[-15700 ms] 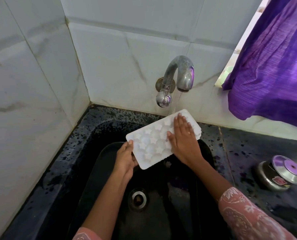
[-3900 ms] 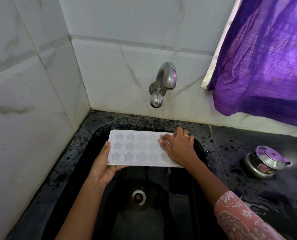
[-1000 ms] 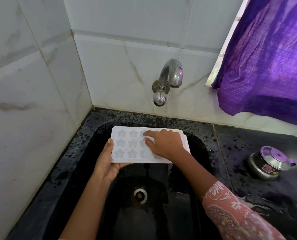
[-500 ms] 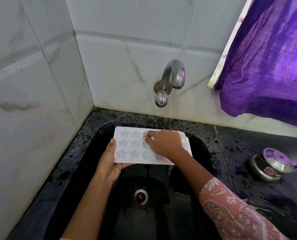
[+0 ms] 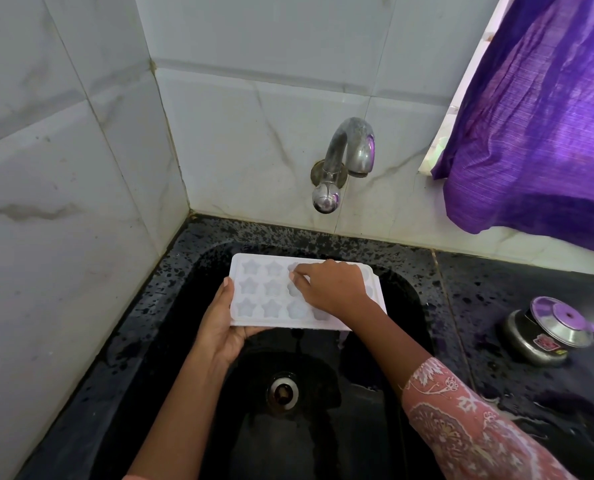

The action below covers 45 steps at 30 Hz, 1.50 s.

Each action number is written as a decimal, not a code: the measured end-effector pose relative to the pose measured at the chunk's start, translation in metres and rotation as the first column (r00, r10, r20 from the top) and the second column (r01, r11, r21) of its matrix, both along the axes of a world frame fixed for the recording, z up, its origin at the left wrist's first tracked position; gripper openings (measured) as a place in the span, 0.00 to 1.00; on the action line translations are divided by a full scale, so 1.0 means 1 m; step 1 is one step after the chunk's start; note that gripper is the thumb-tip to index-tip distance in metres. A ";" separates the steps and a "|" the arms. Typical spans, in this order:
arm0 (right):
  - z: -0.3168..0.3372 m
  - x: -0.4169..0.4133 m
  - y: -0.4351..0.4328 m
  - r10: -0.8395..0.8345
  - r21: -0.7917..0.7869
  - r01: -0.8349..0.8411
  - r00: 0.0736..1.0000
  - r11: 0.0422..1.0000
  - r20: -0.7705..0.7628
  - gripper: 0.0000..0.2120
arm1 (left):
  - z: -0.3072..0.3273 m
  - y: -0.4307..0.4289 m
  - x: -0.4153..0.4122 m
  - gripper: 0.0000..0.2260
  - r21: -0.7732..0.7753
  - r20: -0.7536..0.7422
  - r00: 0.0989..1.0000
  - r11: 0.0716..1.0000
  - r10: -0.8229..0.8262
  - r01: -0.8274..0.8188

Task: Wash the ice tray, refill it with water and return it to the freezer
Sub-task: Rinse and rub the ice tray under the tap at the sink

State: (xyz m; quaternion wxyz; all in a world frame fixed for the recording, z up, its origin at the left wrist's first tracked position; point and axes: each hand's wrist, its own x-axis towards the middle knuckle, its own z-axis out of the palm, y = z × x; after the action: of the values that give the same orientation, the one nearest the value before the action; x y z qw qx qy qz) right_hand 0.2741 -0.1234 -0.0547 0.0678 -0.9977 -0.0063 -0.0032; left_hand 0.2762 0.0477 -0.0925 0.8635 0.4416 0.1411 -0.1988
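Observation:
A white ice tray with star-shaped cups is held level, cups up, over the black sink. My left hand grips its left end from below, thumb on the rim. Palm down, my right hand lies on the tray's right half, its fingertips pressed into the cups near the middle. It hides the cups beneath it. A metal tap sticks out of the tiled wall above the tray, and no water runs from it.
The sink's drain lies below the tray. A small steel pot with a lid stands on the wet black counter to the right. A purple curtain hangs at the upper right. White tiled walls close the left and back.
My right hand's fingertips have crept a little leftward across the cups. The tray stays level in my left hand.

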 end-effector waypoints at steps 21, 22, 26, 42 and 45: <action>0.006 0.010 0.022 0.154 -0.050 -0.154 0.988 0.987 -0.009 0.18 | -0.006 -0.001 0.001 0.14 -0.044 -0.024 0.999 0.999 0.027 -0.028; 0.007 0.010 0.021 0.147 -0.053 -0.147 0.989 0.988 -0.004 0.17 | -0.006 -0.001 0.002 0.14 -0.042 -0.020 0.999 0.999 0.029 -0.030; 0.006 0.011 0.022 0.131 -0.101 -0.127 0.991 0.987 0.032 0.18 | -0.005 -0.001 0.000 0.16 -0.040 -0.017 1.000 0.999 0.021 -0.021; -0.003 0.008 0.028 0.089 -0.006 -0.088 0.995 0.996 0.045 0.18 | 0.001 -0.001 -0.004 0.14 -0.054 -0.051 0.998 0.998 0.029 -0.032; -0.002 0.008 0.028 0.080 -0.020 -0.079 0.994 0.997 0.073 0.18 | -0.001 0.000 -0.004 0.14 -0.037 -0.036 0.999 0.999 0.025 -0.027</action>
State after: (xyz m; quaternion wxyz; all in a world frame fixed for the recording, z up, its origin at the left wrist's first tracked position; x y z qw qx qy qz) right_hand 0.2818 -0.0956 -0.0564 0.0590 -0.9964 -0.0485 -0.0375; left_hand 0.2723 0.0475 -0.0938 0.8716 0.4197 0.1583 -0.1979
